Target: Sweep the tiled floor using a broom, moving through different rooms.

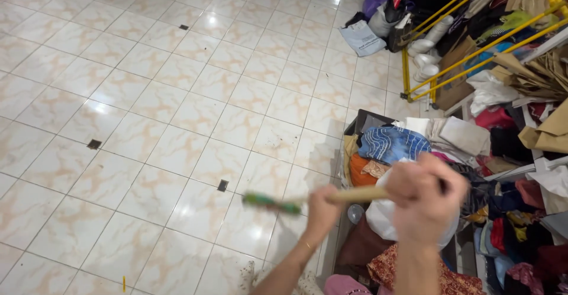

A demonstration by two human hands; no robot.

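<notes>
both hands grip one wooden stick over a tiled floor.

head view: right hand is curled tight around the wooden stick near its right end, the fist hiding that end; left hand is wrapped around it further left, fingers closed. the stick lies nearly level, long axis left to right, its green-banded tip pointing left over the pale floor tiles; motion blur softens the tip. just behind the hands sits a heap of folded cloths, part hidden by the right fist. a yellow metal frame stands well apart, cut off at the top edge.
</notes>
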